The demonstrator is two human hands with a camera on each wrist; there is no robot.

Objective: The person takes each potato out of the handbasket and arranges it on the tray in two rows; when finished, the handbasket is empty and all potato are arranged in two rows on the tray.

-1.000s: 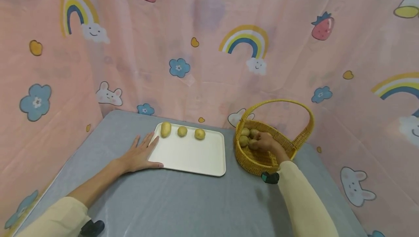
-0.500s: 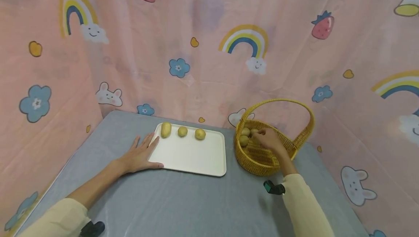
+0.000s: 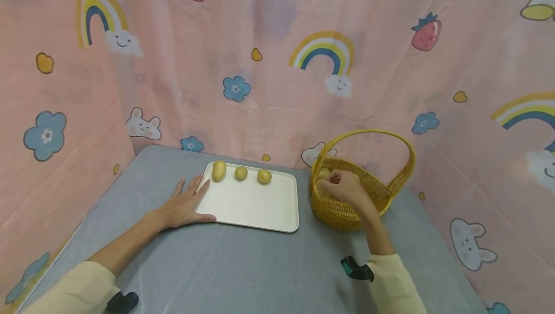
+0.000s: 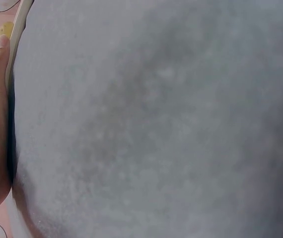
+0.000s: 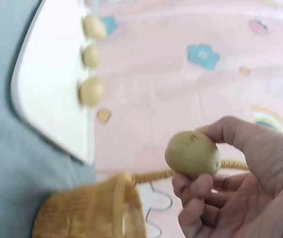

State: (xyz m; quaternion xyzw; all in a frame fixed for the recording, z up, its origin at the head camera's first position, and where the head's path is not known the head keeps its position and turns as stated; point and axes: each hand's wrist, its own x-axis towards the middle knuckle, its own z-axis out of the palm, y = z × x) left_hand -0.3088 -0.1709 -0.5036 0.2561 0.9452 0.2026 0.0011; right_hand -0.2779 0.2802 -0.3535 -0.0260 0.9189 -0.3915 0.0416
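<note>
Three potatoes lie in a row along the far side of a white tray [image 3: 251,208]: an oblong one [image 3: 218,171] at the left, a small round one [image 3: 241,173] and another round one [image 3: 264,176]. My left hand [image 3: 182,208] rests spread against the tray's left edge, its thumb along the near corner. Between thumb and fingers my right hand [image 3: 348,189] pinches a potato [image 5: 192,154], over the left part of a yellow wicker basket [image 3: 342,218]. Behind that hand another potato [image 3: 323,173] shows in the basket; the hand hides part of the basket's contents.
The basket's tall handle [image 3: 364,131] arches over the right hand's side. Tray and basket stand apart on a grey cloth-covered table [image 3: 260,270]. A pink patterned curtain [image 3: 269,111] hangs close behind them.
My right hand has drawn a potato up from among those in the basket and moved slightly left with it. My left hand and the tray have stayed in place.
</note>
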